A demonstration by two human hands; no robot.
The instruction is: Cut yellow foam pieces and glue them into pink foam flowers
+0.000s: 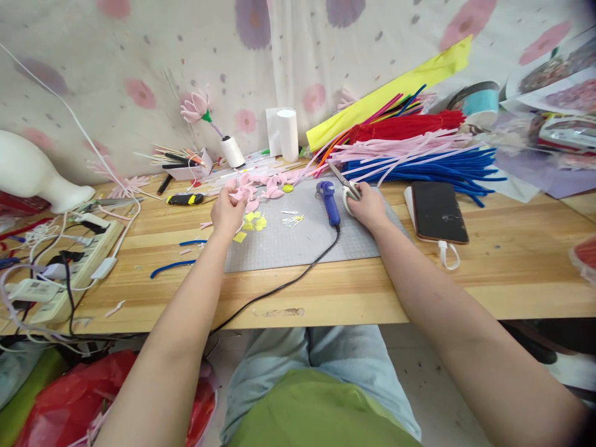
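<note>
My left hand (226, 213) is closed in a pinch on a small pink petal piece (241, 194), held just above the grey cutting mat (279, 248). More pink petals (272, 184) lie at the mat's far edge. My right hand (369, 205) grips white-handled scissors (345, 184), blades pointing up and left. A blue glue gun (328, 203) lies on the mat between my hands, its black cord (279, 287) running off the table's front edge. Yellow paper scraps (254, 223) lie near my left hand.
Bundles of pink, red and blue pipe cleaners (419, 155) are piled at the back right. A phone (439, 212) on a charger lies right of the mat. A power strip (69, 267) with tangled cables sits at the left. A white roll (288, 133) and thread spool (232, 151) stand behind.
</note>
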